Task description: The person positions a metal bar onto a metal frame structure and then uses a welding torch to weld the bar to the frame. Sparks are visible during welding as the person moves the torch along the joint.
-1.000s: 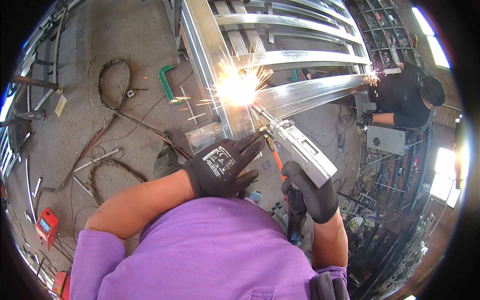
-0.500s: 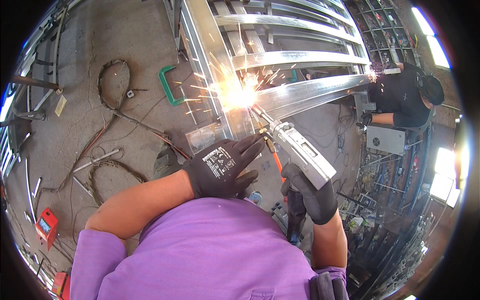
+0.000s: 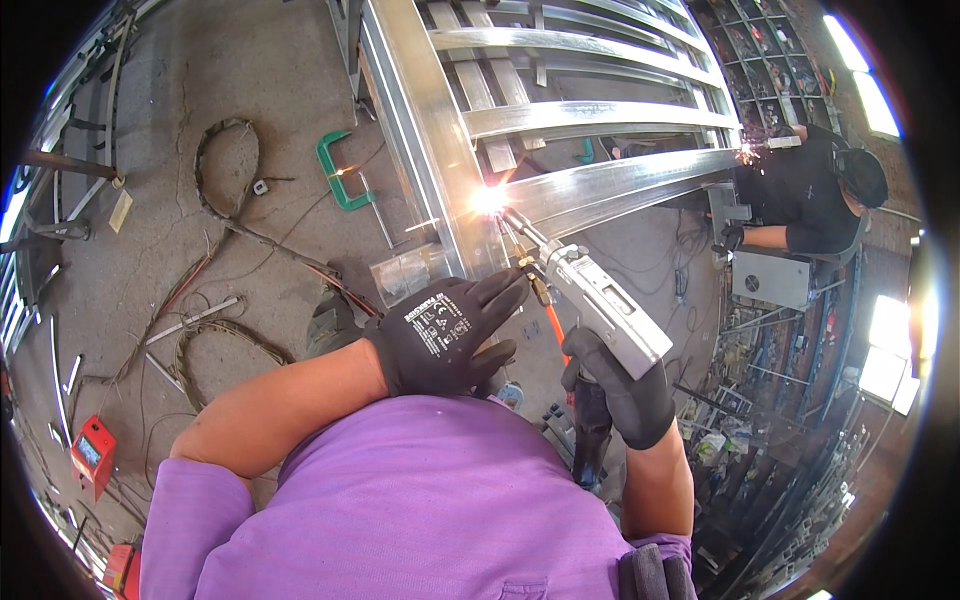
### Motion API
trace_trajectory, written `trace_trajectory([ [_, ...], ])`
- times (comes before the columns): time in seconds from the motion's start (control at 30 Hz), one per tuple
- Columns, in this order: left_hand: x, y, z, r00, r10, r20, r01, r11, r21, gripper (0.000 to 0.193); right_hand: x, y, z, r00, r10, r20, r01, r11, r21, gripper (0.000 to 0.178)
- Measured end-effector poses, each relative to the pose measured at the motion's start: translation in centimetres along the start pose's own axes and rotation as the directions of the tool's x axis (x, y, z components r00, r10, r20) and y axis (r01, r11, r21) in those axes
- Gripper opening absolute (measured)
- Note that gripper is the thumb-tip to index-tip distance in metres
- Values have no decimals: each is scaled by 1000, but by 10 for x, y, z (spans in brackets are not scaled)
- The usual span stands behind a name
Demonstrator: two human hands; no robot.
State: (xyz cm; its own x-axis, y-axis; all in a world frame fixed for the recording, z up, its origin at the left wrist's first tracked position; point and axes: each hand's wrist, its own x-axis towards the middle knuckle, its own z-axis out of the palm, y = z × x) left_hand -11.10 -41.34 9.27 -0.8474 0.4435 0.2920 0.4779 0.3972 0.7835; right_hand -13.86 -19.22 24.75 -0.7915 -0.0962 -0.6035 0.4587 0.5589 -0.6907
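My right hand (image 3: 630,393), in a dark work glove, is wrapped around the handle of a silver welding gun (image 3: 608,310). The gun's tip meets a metal frame (image 3: 420,95) at a bright glowing spot, where a crossbar (image 3: 620,185) joins the long side beam. Beneath the gun, an orange hose (image 3: 556,322) runs into a brass fitting (image 3: 540,288). My left hand (image 3: 450,335), gloved in black, has its fingers stretched out and thumb apart. Its fingertips lie by the brass fitting; whether they touch it I cannot tell.
A green C-clamp (image 3: 342,172) hangs at the frame's left side. Cables (image 3: 235,225) loop over the floor, with a red machine (image 3: 94,455) at the lower left. At right, a co-worker (image 3: 815,190) makes sparks at the crossbar's far end. A parts rack (image 3: 765,60) stands behind.
The large spray of sparks at the gun's tip has shrunk to a small bright glow with few sparks. Both my hands and the gun stay almost in place.
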Motion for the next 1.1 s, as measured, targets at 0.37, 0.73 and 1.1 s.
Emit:
trace_trajectory([
  [0.37, 1, -1, -1, 1000, 13, 25, -13, 1000, 5, 75, -2, 1, -2, 999, 35, 23, -36, 999, 23, 19],
  [0.73, -1, -1, 2, 1000, 28, -14, -28, 999, 24, 76, 0, 4, 0, 999, -32, 5, 32, 999, 24, 22],
  [1.1, 0, 2, 1, 1000, 8, -15, -8, 1000, 29, 72, -3, 3, 0, 1000, -22, -1, 22, 1000, 4, 22],
])
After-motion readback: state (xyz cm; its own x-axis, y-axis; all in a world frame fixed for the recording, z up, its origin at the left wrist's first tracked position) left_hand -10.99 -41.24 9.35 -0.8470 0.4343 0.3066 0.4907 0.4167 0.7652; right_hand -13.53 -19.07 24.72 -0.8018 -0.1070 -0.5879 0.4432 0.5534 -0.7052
